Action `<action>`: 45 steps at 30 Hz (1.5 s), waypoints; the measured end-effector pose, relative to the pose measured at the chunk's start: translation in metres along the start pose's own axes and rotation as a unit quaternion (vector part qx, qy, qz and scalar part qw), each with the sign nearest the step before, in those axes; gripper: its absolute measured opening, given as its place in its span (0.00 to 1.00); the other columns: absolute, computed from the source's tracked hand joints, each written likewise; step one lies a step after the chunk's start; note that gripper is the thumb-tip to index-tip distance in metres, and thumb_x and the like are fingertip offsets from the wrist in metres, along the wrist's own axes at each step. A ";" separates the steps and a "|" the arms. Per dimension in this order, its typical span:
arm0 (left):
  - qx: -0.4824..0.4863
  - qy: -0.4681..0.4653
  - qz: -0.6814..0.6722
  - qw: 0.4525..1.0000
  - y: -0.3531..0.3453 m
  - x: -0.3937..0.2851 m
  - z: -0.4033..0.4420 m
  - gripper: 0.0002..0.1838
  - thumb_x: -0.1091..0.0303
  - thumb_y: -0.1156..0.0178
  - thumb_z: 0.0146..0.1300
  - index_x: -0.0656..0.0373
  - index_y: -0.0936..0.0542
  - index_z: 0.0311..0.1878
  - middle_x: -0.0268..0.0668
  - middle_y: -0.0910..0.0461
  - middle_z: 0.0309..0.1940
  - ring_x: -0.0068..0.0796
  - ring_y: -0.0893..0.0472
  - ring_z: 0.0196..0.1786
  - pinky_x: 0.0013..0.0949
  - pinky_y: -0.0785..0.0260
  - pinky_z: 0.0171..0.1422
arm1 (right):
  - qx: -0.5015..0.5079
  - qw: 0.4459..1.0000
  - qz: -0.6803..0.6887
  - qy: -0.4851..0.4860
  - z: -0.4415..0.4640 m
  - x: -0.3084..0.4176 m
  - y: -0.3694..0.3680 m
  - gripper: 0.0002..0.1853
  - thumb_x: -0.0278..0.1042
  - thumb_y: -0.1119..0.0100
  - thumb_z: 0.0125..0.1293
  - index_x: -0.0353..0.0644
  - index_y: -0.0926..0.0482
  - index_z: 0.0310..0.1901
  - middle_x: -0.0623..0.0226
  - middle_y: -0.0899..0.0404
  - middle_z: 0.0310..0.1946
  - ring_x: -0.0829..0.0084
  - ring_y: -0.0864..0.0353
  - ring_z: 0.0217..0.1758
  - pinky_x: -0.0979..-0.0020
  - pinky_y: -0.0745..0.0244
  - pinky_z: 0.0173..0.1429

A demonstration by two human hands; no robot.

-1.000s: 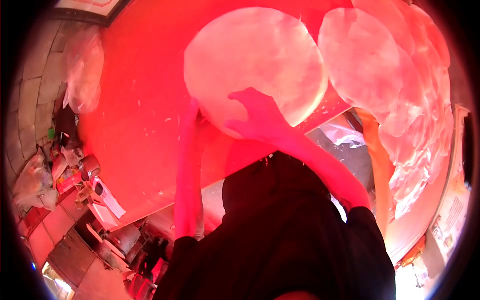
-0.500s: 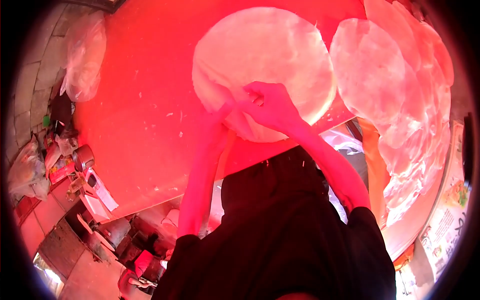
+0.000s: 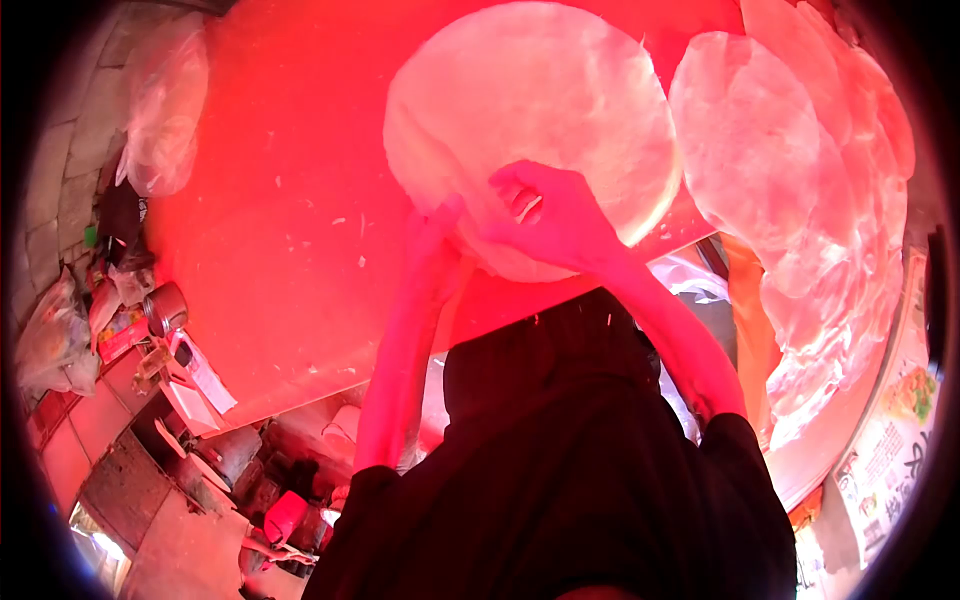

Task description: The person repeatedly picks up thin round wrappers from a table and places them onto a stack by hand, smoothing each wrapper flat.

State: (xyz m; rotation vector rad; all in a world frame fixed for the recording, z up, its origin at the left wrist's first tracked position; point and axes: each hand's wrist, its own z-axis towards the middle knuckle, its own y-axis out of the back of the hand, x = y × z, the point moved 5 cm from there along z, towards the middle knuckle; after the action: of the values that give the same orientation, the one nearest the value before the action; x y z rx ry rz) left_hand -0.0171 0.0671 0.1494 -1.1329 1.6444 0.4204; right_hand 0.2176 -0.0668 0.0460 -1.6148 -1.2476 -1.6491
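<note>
Found on red table [image 3: 270,290]: one pale round sheet [image 3: 540,100], worked along its near side by left hand [image 3: 432,246] and right hand [image 3: 570,215] (thumb and fingers curled ring-like). Judged at edge-handling, calling for a light touch; could not tell, under red glare, whether pinched by either.

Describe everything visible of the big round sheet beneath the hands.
The sheet is broad, thin and roughly round, soft and dough-like in look, pale pink under the red cast. It lies mostly flat on the red table, with a crease toward its left side. The left grip is at its near-left edge, the right grip over its near part; whether either pinches it is unclear.
</note>
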 end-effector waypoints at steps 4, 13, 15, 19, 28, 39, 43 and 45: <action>-0.008 0.009 0.003 1.000 0.004 0.008 -0.006 0.23 0.70 0.43 0.74 0.66 0.27 0.70 0.43 0.16 0.53 0.35 0.15 0.52 0.37 0.22 0.57 | 0.028 0.998 0.008 -0.060 0.003 0.011 0.014 0.21 0.34 0.26 0.60 0.34 0.17 0.53 0.66 0.12 0.42 0.78 0.15 0.43 0.71 0.19 0.47; -0.005 0.017 0.014 1.000 -0.001 0.018 -0.010 0.23 0.71 0.43 0.74 0.66 0.28 0.70 0.43 0.16 0.53 0.35 0.15 0.51 0.37 0.22 0.57 | 0.054 0.990 0.018 -0.132 0.001 -0.033 -0.008 0.11 0.30 0.33 0.63 0.34 0.15 0.45 0.72 0.14 0.35 0.76 0.16 0.38 0.67 0.23 0.41; 0.003 0.021 0.018 1.000 -0.006 0.022 -0.007 0.24 0.71 0.43 0.74 0.66 0.28 0.70 0.43 0.16 0.53 0.35 0.15 0.51 0.37 0.22 0.57 | -0.014 0.994 -0.106 0.024 0.004 -0.027 -0.028 0.09 0.35 0.35 0.62 0.38 0.15 0.39 0.60 0.15 0.32 0.64 0.16 0.34 0.63 0.23 0.38; 0.100 0.021 -0.027 0.994 -0.068 0.051 0.035 0.24 0.71 0.43 0.73 0.66 0.28 0.70 0.43 0.17 0.53 0.35 0.15 0.51 0.37 0.22 0.57 | -0.037 0.998 0.047 0.009 0.010 -0.041 0.006 0.09 0.33 0.29 0.64 0.36 0.15 0.40 0.64 0.14 0.32 0.70 0.15 0.34 0.63 0.22 0.38; 0.232 -0.012 -0.075 0.970 -0.168 0.066 0.093 0.24 0.72 0.42 0.73 0.66 0.28 0.70 0.42 0.17 0.53 0.34 0.15 0.51 0.37 0.22 0.57 | -0.063 0.989 0.127 -0.049 -0.076 0.079 0.328 0.09 0.34 0.36 0.70 0.40 0.13 0.45 0.62 0.14 0.32 0.71 0.15 0.36 0.67 0.21 0.42; 0.258 -0.010 -0.046 0.965 -0.196 0.072 0.088 0.25 0.72 0.42 0.72 0.66 0.29 0.71 0.42 0.17 0.52 0.34 0.15 0.50 0.37 0.22 0.56 | -0.043 0.942 0.307 -0.129 -0.023 0.098 0.287 0.12 0.37 0.38 0.74 0.37 0.14 0.49 0.67 0.15 0.34 0.77 0.16 0.39 0.72 0.21 0.44; 0.227 -0.009 -0.012 0.974 -0.170 0.067 0.074 0.25 0.73 0.41 0.72 0.66 0.29 0.71 0.42 0.17 0.52 0.34 0.15 0.50 0.37 0.22 0.56 | -0.040 0.958 0.240 -0.150 0.005 0.068 0.231 0.14 0.41 0.38 0.75 0.37 0.14 0.48 0.68 0.15 0.35 0.78 0.17 0.39 0.72 0.23 0.43; 0.190 -0.012 0.009 0.982 -0.144 0.060 0.060 0.25 0.73 0.41 0.72 0.66 0.29 0.71 0.42 0.17 0.52 0.34 0.15 0.50 0.37 0.22 0.56 | -0.015 0.965 0.211 -0.157 0.019 0.051 0.193 0.15 0.43 0.39 0.75 0.37 0.14 0.47 0.69 0.15 0.35 0.78 0.18 0.38 0.73 0.23 0.42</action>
State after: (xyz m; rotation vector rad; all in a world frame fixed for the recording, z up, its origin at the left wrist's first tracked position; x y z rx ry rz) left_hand 0.1363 0.0128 0.1093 -0.8237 1.6299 0.1214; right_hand 0.3844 -0.1245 0.1413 -2.0501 -0.9280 -1.1870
